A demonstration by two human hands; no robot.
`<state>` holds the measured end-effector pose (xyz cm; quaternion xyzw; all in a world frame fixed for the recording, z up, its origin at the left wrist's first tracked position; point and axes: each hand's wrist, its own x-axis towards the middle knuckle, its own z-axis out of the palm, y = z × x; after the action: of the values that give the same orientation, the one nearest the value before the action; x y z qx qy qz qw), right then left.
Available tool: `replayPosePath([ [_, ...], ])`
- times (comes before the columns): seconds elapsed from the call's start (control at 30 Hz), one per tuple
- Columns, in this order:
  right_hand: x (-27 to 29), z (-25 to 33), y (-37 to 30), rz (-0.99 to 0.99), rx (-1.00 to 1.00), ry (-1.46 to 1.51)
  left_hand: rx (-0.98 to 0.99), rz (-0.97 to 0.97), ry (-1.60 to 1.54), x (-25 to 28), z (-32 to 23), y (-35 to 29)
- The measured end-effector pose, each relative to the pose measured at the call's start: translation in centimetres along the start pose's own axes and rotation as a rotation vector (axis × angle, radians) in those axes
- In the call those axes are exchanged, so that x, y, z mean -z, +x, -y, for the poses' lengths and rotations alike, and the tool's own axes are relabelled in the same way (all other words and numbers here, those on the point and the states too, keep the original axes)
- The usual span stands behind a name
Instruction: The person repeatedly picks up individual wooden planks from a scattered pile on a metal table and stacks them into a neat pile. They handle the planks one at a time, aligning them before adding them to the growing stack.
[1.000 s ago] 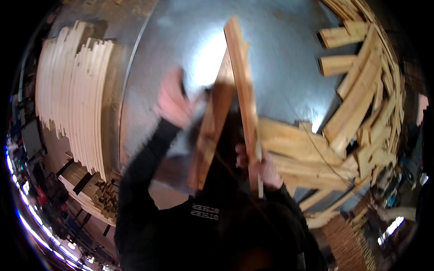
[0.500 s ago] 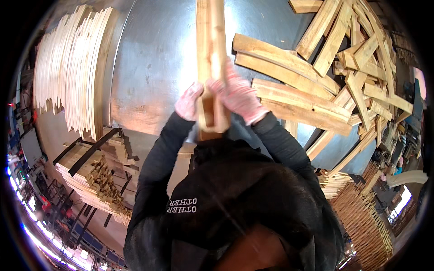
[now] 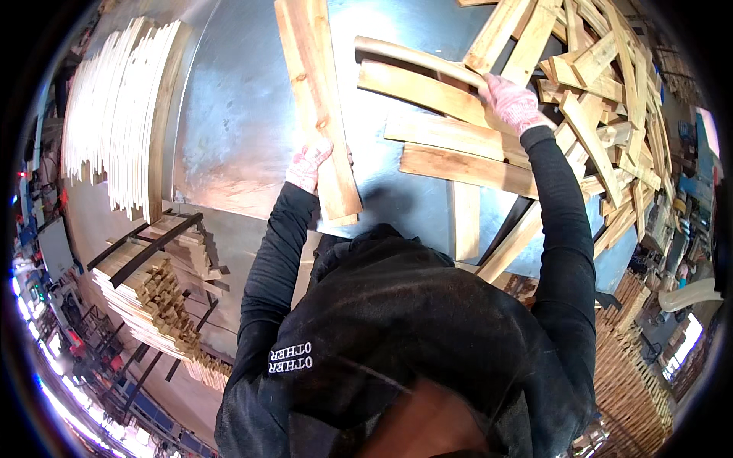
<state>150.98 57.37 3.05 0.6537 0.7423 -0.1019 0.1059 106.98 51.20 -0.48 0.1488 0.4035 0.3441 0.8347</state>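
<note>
Two wooden boards [image 3: 311, 95], one lying over the other, slant across the middle of the metal table. My left hand [image 3: 311, 163], in a pink-and-white knit glove, is closed around their near part, with the fingers partly hidden by the wood. Over to the right, my gloved right hand [image 3: 513, 103] grips the right end of a narrow plank [image 3: 420, 58], its fingers bent over the end. This plank is tilted up on edge beside a flat plank [image 3: 420, 88]. Just nearer to me lie two more flat planks, a pale one [image 3: 450, 137] and a browner one [image 3: 466, 169].
A jumbled heap of loose planks [image 3: 599, 65] covers the table's right side. Neatly stacked strips [image 3: 126, 114] stand along the left edge of the metal table [image 3: 229, 99]. More stacked wood rests on a rack [image 3: 145, 286] at lower left, and another stack [image 3: 630, 366] stands at lower right.
My right hand has left the boards in the middle and moved right to a plank's end. My left hand has shifted slightly left with the boards, which now slant and lie flatter.
</note>
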Motion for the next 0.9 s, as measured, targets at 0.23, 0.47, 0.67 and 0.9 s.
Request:
replayPosePath([
  [0.23,6.4,-7.0,5.3,-0.771,0.027,-0.205,-0.176,-0.338,0.453,0.3,2.7,1.5],
  [0.47,10.4,3.0,9.3,-0.714,0.160,-0.140,-0.276,-0.353,0.705,2.5,2.0,2.5],
  [0.67,3.2,18.0,8.0,-0.181,-0.018,0.959,-0.071,-0.046,-0.253,-5.4,2.5,1.7],
  [0.9,1.6,12.9,-0.4,-0.295,-0.024,0.274,-0.104,0.005,-0.195,-2.9,0.6,-0.5],
])
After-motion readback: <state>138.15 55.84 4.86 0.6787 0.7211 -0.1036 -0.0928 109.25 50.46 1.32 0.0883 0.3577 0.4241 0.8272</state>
